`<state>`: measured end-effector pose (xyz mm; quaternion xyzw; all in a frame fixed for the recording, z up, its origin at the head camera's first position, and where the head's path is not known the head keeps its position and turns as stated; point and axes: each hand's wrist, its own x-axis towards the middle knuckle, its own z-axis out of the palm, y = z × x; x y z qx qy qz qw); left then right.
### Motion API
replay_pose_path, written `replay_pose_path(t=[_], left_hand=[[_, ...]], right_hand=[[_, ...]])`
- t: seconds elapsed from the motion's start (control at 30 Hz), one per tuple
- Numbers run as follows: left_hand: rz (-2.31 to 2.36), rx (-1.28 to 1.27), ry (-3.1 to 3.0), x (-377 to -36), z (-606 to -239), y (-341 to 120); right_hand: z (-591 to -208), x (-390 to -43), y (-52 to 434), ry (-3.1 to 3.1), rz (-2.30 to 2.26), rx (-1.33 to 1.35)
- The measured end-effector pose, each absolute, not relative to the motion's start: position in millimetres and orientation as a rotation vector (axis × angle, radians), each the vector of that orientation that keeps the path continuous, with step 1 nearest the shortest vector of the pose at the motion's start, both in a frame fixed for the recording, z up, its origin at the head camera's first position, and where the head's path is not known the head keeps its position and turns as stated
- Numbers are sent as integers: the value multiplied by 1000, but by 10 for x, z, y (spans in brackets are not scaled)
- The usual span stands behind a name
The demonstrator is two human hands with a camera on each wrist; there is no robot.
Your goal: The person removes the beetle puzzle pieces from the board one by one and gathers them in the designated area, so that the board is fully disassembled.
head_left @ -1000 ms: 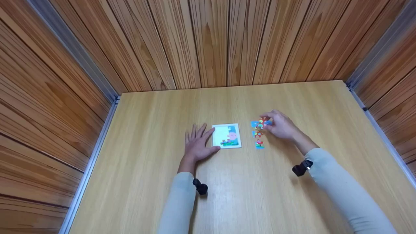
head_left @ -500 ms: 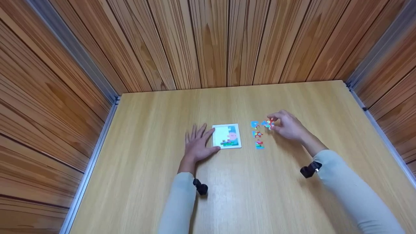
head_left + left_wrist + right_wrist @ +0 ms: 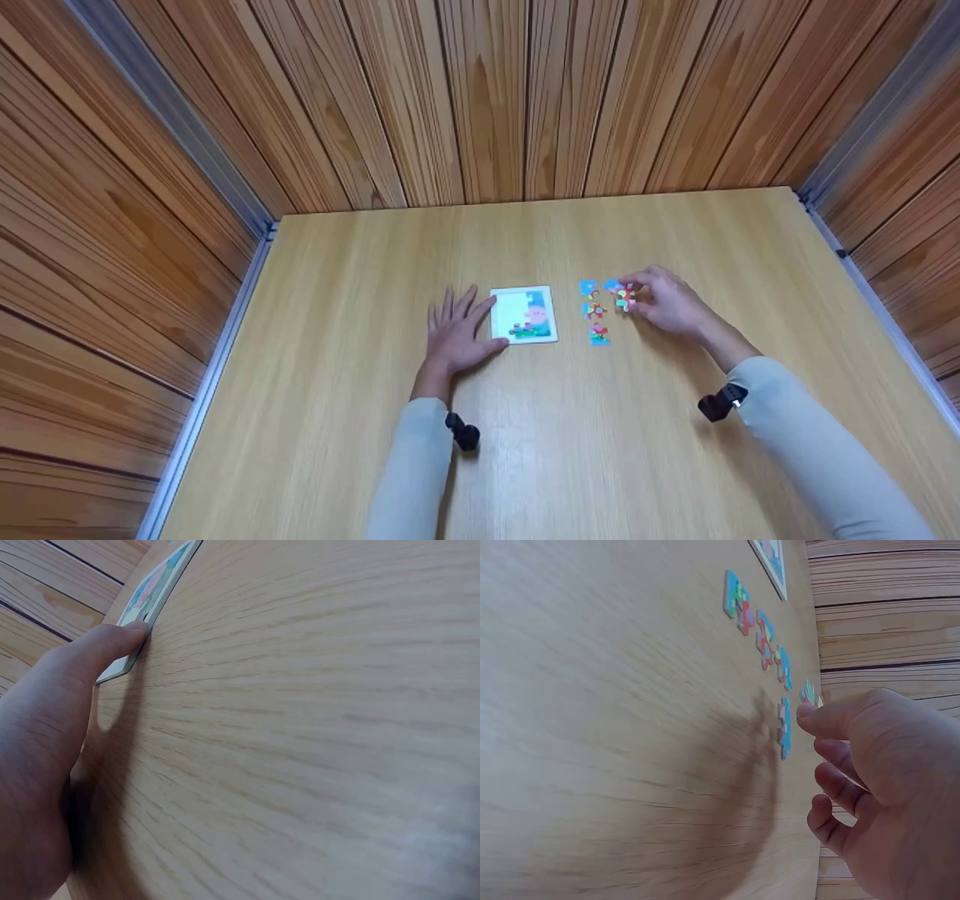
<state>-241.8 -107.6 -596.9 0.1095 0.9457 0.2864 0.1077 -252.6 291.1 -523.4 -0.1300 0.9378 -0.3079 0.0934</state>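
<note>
Two pale sleeves (image 3: 409, 480) reached up from the bottom edge of the head view, each with a small black camera (image 3: 463, 433) strapped at the wrist, across a light wooden table (image 3: 570, 450). Left of the frame's centre, the left hand (image 3: 454, 334) lay flat on the table, fingers straight and spread, holding nothing; its thumb tip touched the near left corner of a white-bordered puzzle board (image 3: 524, 314), as the left wrist view confirmed (image 3: 154, 596). The board showed a cartoon picture in blue, green and pink on its right part, with the left part still white; no writing or brand could be read on it. Right of the board, apart from it, three loose pieces (image 3: 594, 310) lay in a short column, in blue, red and green, and a fourth, blue piece (image 3: 611, 286) lay beside the topmost, just by the right hand. The right hand (image 3: 666, 303), right of centre, had its fingers curled and pinched one more multicoloured piece (image 3: 625, 298) at the fingertips, just right of that column; the right wrist view showed this piece (image 3: 809, 694) raised a little off the table at the tip of the forefinger. Nothing lay between the pinched piece and the board except the column of pieces. Beyond the table rose walls of vertical wooden panels (image 3: 487, 97), with metal strips (image 3: 176, 120) in the corners.
</note>
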Motion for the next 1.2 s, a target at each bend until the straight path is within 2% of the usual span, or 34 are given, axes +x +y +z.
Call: replay_pose_path(t=[0.57,1.2], left_hand=[[866,320,2794,-2349,-5879,-1054],[849,324,2781,-2405,-5947,-1075]], right_hand=[[-5379,-2520,2952,2796,-862,-505],[-5466,-2522,2962,2857,-838,-622]])
